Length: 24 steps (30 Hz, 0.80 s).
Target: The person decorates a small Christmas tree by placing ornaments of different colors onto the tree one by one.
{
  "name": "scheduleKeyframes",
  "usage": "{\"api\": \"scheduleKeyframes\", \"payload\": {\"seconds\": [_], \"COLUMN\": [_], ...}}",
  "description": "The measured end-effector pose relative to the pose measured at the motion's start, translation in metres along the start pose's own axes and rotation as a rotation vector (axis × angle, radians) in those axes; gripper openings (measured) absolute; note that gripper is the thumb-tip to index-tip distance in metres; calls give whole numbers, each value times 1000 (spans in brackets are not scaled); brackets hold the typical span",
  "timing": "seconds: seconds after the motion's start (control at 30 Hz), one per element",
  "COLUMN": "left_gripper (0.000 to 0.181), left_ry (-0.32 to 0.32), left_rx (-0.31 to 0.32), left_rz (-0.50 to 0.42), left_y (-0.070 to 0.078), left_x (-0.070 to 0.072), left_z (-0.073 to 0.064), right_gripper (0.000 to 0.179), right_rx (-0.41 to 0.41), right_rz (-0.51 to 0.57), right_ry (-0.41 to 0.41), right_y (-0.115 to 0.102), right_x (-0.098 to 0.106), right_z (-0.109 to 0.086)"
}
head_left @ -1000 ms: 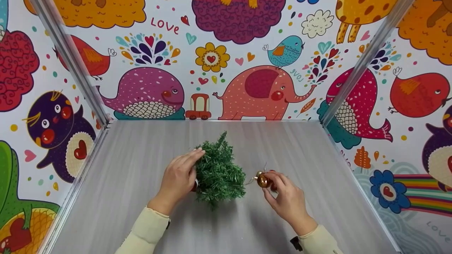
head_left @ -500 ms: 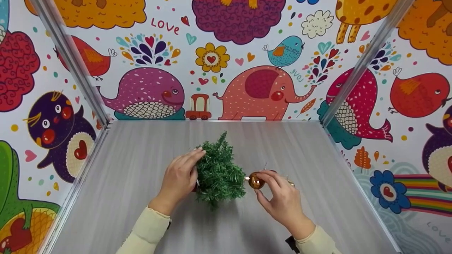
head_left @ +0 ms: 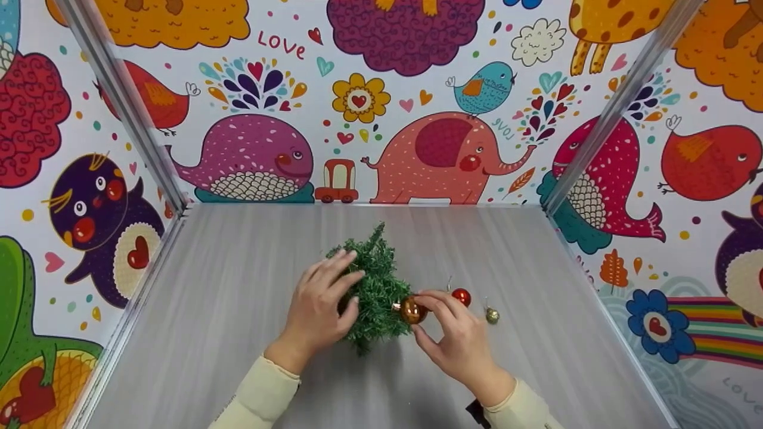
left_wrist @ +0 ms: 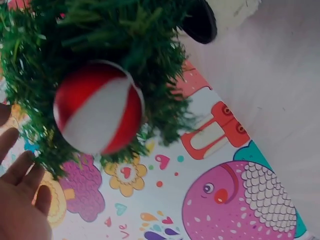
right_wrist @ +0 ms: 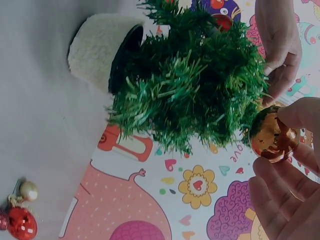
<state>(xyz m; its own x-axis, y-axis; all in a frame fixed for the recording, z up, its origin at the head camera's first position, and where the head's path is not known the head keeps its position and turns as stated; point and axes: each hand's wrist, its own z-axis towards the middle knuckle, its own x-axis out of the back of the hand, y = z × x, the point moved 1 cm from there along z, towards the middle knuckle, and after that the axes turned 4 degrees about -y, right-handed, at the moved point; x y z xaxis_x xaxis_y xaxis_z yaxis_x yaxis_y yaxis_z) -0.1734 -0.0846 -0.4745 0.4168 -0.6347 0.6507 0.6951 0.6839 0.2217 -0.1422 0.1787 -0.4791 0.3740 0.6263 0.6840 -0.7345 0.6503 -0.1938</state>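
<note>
A small artificial Christmas tree stands mid-table, its white fuzzy pot visible in the right wrist view. My right hand pinches a shiny gold bauble between thumb and fingers, against the tree's right side. The bauble's cap points toward the branches. On the tree's left side is my left hand, fingers spread and fairly straight over the branches; whether they touch is hard to tell. A red-and-white ball hangs on the tree in the left wrist view. Another red ornament shows among the branches.
On the table right of the tree lie a red bauble and a small pale-gold ball. The right wrist view also shows a pinkish-red ornament beside them, cut by the edge. Printed walls enclose the grey table.
My right hand has carried the gold bauble leftward to the tree, uncovering the red bauble and small ball. My left hand has shifted right and spread its fingers over the branches.
</note>
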Motion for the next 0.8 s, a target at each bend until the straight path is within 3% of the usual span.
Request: {"api": "scheduleKeyframes", "payload": {"seconds": [0.2, 0.4, 0.8], "left_gripper": [28, 30, 11], "left_ry": [-22, -48, -11], "left_rx": [-80, -48, 4], "left_rz": [-9, -47, -176], "left_y": [14, 21, 29], "left_x": [-9, -19, -27], "left_z": [-3, -6, -8], "right_gripper": [50, 52, 51], "right_rx": [-25, -37, -27], "right_rz": [71, 155, 193], "right_ry": [-5, -20, -8], "right_y": [-5, -9, -7], "right_x": [-7, -10, -9], "right_z": [1, 0, -1]}}
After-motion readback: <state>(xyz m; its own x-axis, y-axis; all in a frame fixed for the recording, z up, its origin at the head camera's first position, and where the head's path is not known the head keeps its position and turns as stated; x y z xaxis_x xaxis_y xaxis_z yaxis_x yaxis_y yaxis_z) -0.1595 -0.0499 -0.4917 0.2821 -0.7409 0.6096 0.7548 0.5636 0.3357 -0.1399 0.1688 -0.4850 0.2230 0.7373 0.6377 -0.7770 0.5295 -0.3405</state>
